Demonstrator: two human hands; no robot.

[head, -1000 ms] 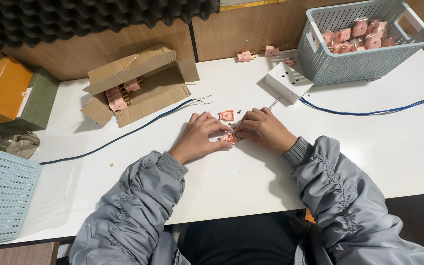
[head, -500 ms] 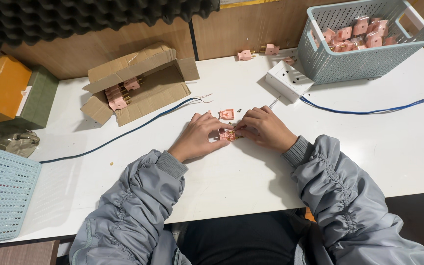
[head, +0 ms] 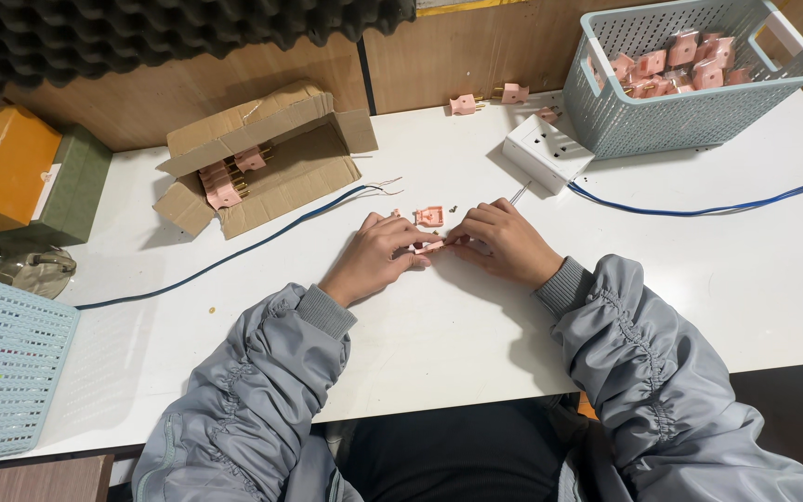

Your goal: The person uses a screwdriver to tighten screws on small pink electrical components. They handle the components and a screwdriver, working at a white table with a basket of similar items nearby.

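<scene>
pink part: mostly covered by the fingertips of left hand and right hand; shape not resolved
small dark bits: too small to be identified
left basket: cut off by the left edge
blue cable: far end cut off at the right edge

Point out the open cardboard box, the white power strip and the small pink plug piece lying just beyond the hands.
open cardboard box [head: 301, 167], head view, inner floor.
white power strip [head: 546, 151], head view, top face.
small pink plug piece [head: 429, 217], head view, its middle.
</scene>
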